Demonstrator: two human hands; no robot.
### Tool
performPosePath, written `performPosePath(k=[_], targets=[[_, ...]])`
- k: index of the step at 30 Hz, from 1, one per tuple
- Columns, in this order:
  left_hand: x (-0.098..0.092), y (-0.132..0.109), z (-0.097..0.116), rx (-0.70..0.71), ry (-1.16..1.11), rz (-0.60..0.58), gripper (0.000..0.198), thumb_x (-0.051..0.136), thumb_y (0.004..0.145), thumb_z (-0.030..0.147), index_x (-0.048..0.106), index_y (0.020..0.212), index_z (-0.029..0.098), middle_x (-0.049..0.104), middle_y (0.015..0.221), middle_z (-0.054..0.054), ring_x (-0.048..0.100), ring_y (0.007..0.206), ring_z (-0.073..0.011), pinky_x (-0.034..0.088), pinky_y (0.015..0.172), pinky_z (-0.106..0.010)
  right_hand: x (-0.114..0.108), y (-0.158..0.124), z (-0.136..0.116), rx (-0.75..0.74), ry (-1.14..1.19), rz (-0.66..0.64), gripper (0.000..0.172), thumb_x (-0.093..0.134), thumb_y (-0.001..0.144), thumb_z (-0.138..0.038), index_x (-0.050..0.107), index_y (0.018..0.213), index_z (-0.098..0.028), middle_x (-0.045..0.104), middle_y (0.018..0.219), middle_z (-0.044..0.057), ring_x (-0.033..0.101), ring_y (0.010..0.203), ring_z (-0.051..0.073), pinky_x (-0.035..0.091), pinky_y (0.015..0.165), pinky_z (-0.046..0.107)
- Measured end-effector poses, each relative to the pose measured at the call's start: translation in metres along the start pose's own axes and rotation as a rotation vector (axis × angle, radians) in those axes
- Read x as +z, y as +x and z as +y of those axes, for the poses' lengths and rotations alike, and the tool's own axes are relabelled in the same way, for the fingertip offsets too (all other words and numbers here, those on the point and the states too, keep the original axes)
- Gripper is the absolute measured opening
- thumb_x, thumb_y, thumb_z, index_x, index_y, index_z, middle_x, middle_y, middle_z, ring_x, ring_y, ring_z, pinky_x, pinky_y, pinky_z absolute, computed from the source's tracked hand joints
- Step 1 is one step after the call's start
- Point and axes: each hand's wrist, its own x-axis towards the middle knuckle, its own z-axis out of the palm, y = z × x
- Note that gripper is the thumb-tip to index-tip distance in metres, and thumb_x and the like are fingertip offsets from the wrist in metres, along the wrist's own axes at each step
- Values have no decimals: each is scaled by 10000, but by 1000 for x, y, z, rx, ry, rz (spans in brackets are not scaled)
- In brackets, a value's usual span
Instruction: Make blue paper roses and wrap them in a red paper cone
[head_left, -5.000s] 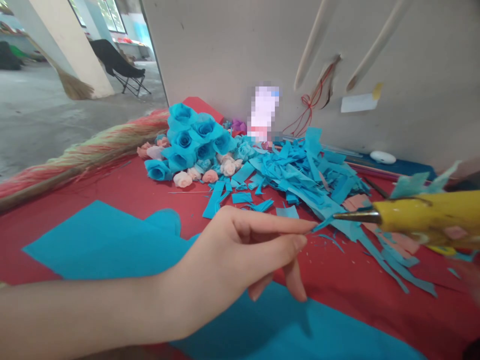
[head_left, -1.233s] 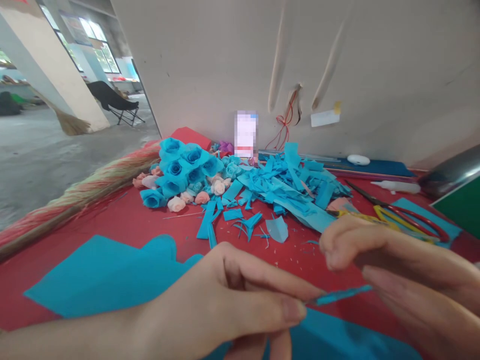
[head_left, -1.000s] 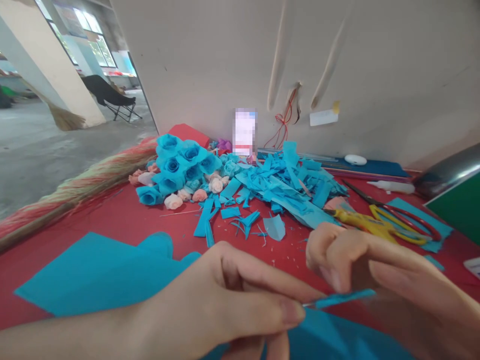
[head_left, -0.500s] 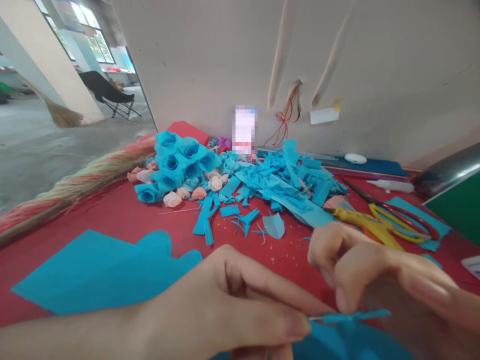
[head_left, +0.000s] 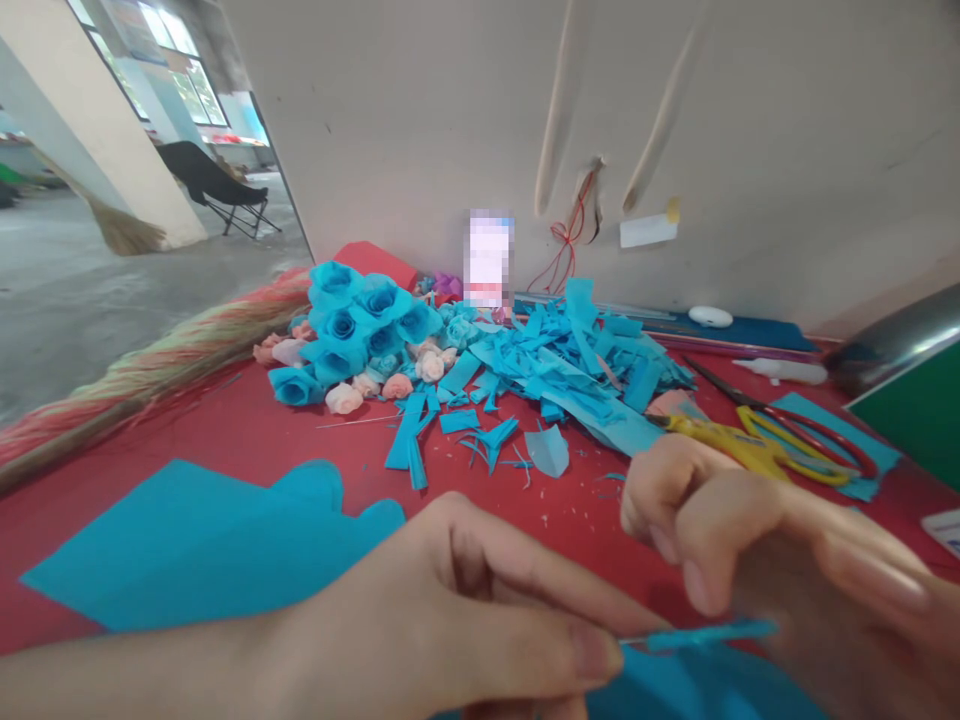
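My left hand [head_left: 480, 610] pinches a thin metal pin [head_left: 634, 640] between thumb and forefinger. A piece of blue paper [head_left: 712, 633] is rolled along this pin in a narrow roll, and more of the sheet hangs below it. My right hand [head_left: 772, 540] is curled over the roll's right end. Its fingertips are just above the paper, and the thumb side is in shadow. Cut blue paper sheets [head_left: 187, 540] with rounded ends lie to the left, partly behind my left wrist.
Blue paper roses [head_left: 345, 325] and small pink roses [head_left: 345, 400] are heaped at the back. Blue scraps [head_left: 592, 350] lie beside them. Yellow-handled [head_left: 720, 445] and red-handled scissors [head_left: 847, 440] lie right. A glue bottle [head_left: 784, 372] is behind. A blurred screen [head_left: 487, 260] leans on the wall.
My right hand's fingers have shifted slightly right and lifted a little off the paper roll. My left hand and the pin have stayed almost still.
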Motion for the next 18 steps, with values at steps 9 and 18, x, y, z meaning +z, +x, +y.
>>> performPosePath(k=[9,18], targets=[[-3,2,0,-75,5,33,204,556,726,137,711,811,238,526,422,40,407,325,30,367,386,-36,-14,-5,1,8,-64,-72,362,334,851,-522,532,723,-248,425,750,18,399,710,167,363,688,278],[-2,2,4,-40,9,18,210,566,728,124,713,760,271,519,367,58,374,282,29,337,333,-27,-26,-6,9,-80,-124,-151,318,255,920,-395,514,794,-260,425,773,-4,443,739,127,425,696,226]])
